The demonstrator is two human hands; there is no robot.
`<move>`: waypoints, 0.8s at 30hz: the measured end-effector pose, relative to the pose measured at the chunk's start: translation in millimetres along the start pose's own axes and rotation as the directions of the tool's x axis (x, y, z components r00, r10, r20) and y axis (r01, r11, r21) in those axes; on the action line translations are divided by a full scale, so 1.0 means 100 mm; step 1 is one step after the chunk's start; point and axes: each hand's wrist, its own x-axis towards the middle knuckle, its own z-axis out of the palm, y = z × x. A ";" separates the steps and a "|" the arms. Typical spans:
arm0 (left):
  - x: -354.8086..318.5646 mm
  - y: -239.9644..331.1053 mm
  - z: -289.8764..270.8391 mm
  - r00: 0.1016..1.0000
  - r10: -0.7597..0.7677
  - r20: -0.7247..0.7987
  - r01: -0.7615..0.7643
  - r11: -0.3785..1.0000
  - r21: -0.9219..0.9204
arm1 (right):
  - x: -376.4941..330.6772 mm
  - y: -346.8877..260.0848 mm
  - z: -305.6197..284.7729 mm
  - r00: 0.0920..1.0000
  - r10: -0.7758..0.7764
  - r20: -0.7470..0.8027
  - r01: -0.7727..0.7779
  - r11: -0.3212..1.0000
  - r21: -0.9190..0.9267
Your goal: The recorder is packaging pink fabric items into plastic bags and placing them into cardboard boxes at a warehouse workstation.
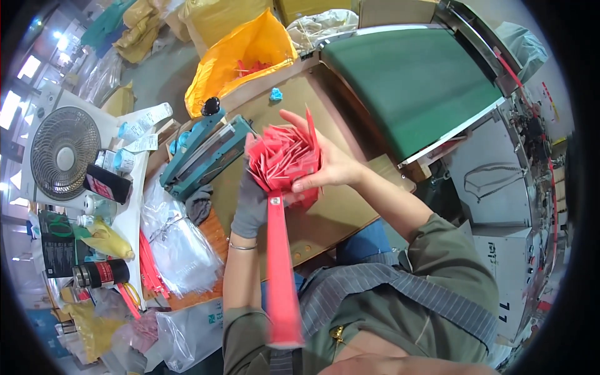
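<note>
Packing workshop, as is shown by these fittings: green conveyor belt (412, 87), mounted far right; teal hand-operated heat sealer (195, 134), placed left of centre; clear plastic bags (178, 240), stacked near left; orange sack (240, 50), opened at far side; yellow sacks (209, 22), placed behind.

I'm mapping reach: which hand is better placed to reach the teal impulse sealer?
Probably the left hand: nearer the teal impulse sealer. The right hand is farther away; both hold red strips.
</note>
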 end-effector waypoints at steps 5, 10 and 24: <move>-0.09 -0.28 -0.07 0.992 -0.126 -0.032 0.126 0.992 -0.011 | -0.04 -0.03 0.22 1.000 0.029 -0.005 -0.029 0.997 0.067; -0.31 0.00 0.15 0.947 -0.322 0.005 0.298 0.868 -0.397 | -0.22 -0.31 0.58 0.907 0.363 -0.211 -0.321 0.924 0.208; -1.17 -0.13 0.38 0.769 -0.608 0.196 0.552 0.480 -0.682 | -0.80 0.67 0.04 0.802 0.589 0.103 -0.522 0.607 0.599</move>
